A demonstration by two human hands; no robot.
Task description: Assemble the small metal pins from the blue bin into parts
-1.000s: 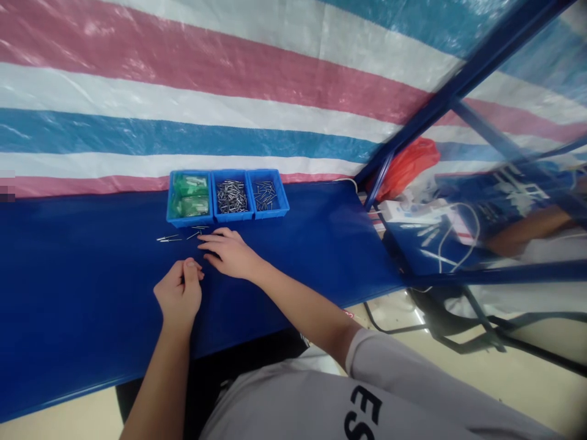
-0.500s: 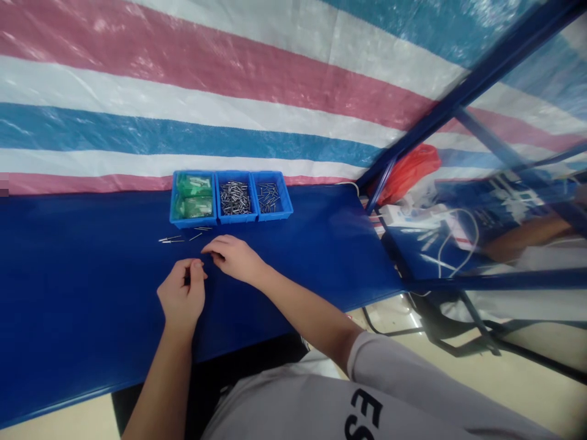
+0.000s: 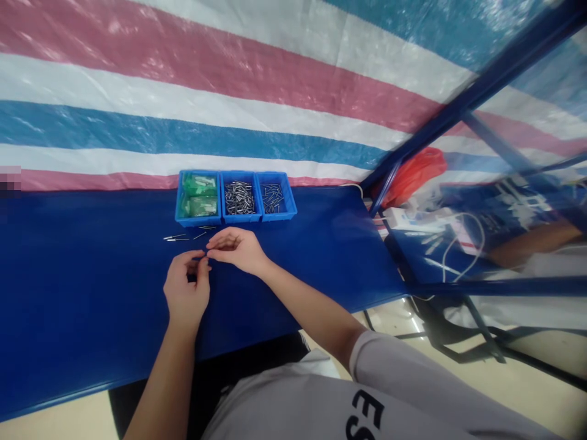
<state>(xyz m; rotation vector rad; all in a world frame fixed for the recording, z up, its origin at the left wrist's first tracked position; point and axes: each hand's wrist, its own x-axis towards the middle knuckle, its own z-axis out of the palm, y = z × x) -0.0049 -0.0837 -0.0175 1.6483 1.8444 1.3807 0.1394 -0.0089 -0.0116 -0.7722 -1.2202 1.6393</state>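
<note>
My left hand [image 3: 187, 284] is closed, thumb and fingers pinched on something too small to make out. Its fingertips meet those of my right hand [image 3: 236, 249], which is also pinched, and what lies between them is hidden. Just beyond the hands, several thin metal pieces [image 3: 178, 239] lie on the blue table [image 3: 105, 275]. Behind them stand three blue bins side by side: the left bin [image 3: 199, 223] holds green plastic bags, the middle bin [image 3: 242, 217] many metal pieces, and the right bin [image 3: 279, 216] a thinner layer of similar pieces.
A striped plastic sheet [image 3: 183, 134] hangs behind the table. On the right are a blue metal frame [image 3: 426, 137], a red bag [image 3: 415, 176], white cables and boxes on another table, and a person's blurred arm [image 3: 534, 241].
My right hand has tilted and brought its fingertips against those of my left hand, whose fingers have reached slightly forward. The whole view has shifted a little.
</note>
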